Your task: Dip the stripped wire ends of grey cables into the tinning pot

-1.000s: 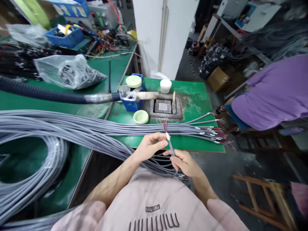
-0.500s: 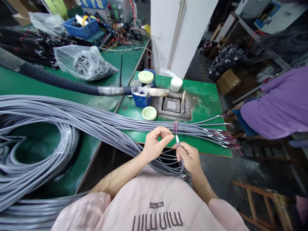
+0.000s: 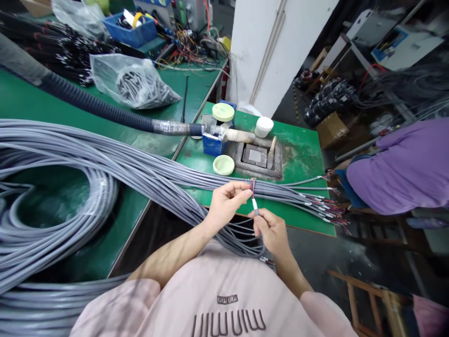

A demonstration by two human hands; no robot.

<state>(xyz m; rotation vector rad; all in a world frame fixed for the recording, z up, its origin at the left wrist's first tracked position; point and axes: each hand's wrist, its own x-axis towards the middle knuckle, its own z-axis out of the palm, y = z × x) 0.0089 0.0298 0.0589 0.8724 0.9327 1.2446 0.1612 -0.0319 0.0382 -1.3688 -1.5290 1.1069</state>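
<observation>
Between the fingers of my right hand (image 3: 271, 228) is a grey cable, gripped just below its white wrapped collar (image 3: 255, 204). Thin coloured wires (image 3: 253, 185), red and blue among them, fan upward out of that collar. My left hand (image 3: 228, 200) pinches these wires from the left between thumb and fingers. Behind both hands, a thick bundle of grey cables (image 3: 168, 167) runs across the bench, its stripped, multicoloured ends (image 3: 326, 207) lying at the right edge. More cable hangs in loops below my hands.
A metal pot set in the green bench (image 3: 257, 155) has a flat-handled tool (image 3: 271, 152) on it. Around it are a hose (image 3: 140, 122), a white tub (image 3: 264, 127) and a shallow lid (image 3: 223, 165). A person in purple (image 3: 400, 164) is at the right. Coiled cable (image 3: 101, 196) lies left.
My left fingers have closed on the coloured wires, which were spread loose beside them before. The wire tips are drawn closer together. The whole view has shifted slightly.
</observation>
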